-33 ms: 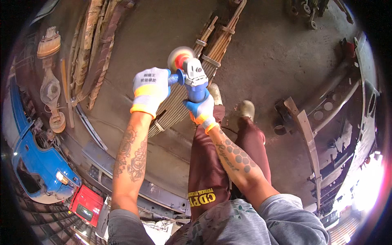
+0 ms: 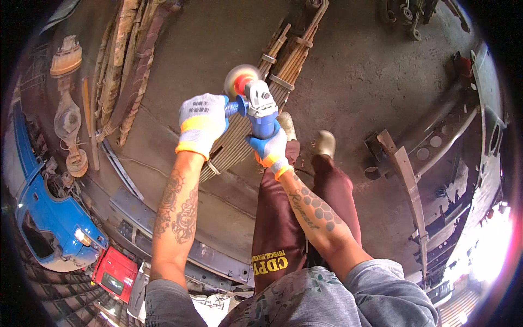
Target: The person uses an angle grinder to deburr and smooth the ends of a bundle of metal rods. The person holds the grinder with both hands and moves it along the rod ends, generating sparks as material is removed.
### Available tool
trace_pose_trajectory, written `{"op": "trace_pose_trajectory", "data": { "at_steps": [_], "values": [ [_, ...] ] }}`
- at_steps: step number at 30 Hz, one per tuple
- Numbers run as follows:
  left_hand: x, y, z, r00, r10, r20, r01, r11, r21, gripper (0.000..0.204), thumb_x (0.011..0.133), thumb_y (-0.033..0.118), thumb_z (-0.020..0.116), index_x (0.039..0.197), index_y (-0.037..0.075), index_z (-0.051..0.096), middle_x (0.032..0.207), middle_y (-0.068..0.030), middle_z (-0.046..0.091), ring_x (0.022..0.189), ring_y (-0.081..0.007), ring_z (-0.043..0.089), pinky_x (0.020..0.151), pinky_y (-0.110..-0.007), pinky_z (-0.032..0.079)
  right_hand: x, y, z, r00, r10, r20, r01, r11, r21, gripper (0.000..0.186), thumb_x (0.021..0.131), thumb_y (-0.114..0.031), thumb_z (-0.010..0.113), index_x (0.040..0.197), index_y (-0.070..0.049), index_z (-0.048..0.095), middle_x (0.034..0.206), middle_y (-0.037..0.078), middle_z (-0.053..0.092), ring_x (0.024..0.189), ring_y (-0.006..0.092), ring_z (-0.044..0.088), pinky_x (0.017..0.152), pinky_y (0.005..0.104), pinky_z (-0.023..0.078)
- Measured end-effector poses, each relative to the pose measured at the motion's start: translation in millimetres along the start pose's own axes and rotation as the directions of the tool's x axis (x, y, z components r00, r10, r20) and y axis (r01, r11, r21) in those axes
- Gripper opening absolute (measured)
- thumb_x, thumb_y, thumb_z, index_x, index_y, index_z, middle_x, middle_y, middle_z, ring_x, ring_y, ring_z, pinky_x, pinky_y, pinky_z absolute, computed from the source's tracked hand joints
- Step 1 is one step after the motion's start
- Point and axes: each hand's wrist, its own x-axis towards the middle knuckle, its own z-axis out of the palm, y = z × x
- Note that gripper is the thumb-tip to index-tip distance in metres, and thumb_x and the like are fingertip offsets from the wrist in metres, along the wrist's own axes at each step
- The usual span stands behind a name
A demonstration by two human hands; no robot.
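We hold the grinder [image 2: 262, 103] out ahead of us, over the leaf springs [image 2: 235, 140], its disc [image 2: 239, 80] blurred; whether the disc touches the steel, we cannot tell. Our gloved left hand [image 2: 201, 121] has its fingers wrapped around the blue side handle [image 2: 233, 108], while our gloved right hand [image 2: 271, 147] is closed around the blue body. The springs lie on the floor [image 2: 348, 82] near our shoes [image 2: 326, 143]. Well to our left lie long rough bars [image 2: 117, 65] and a rusty axle [image 2: 66, 117], with a blue cab [image 2: 71, 229] and a red cab [image 2: 115, 272] nearby. On our right are metal frame parts [image 2: 408, 180].
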Motion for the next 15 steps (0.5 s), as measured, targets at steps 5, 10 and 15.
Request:
{"op": "trace_pose_trajectory", "data": {
  "at_steps": [5, 10, 15],
  "values": [
    [5, -6, -13, 0.998, -0.039, 0.053, 0.041, 0.998, -0.042, 0.019, 0.097, 0.032, 0.070, 0.099, 0.015, 0.080, 0.100, -0.0154, 0.080, 0.097, -0.0377, 0.078, 0.083, -0.052, 0.061, 4, -31, -8, 0.998, 0.044, 0.035, -0.040, 0.994, -0.104, 0.055, 0.066, -0.014, 0.094, 0.114, -0.003, 0.069, 0.100, 0.006, 0.078, 0.086, 0.0159, 0.071, 0.085, 0.0355, 0.059],
    [28, -3, -21, 0.997, -0.034, 0.064, 0.034, 0.999, -0.007, 0.014, 0.091, 0.024, 0.071, 0.099, 0.016, 0.080, 0.101, -0.0154, 0.080, 0.098, -0.0376, 0.078, 0.085, -0.051, 0.061, 23, -40, -6, 0.995, 0.090, 0.039, -0.085, 0.991, -0.105, 0.058, 0.065, -0.018, 0.094, 0.115, -0.002, 0.069, 0.102, 0.010, 0.080, 0.088, 0.0193, 0.074, 0.086, 0.0379, 0.059],
    [37, -2, -16, 0.991, -0.035, 0.129, 0.035, 0.999, 0.005, 0.019, 0.092, 0.030, 0.072, 0.104, 0.018, 0.079, 0.105, -0.0145, 0.080, 0.101, -0.0375, 0.077, 0.087, -0.052, 0.061, 19, -47, -13, 0.991, 0.132, 0.016, -0.126, 0.971, -0.202, 0.058, 0.064, -0.021, 0.095, 0.114, -0.003, 0.071, 0.100, 0.012, 0.080, 0.087, 0.0220, 0.076, 0.086, 0.0390, 0.060]
  ]
}}
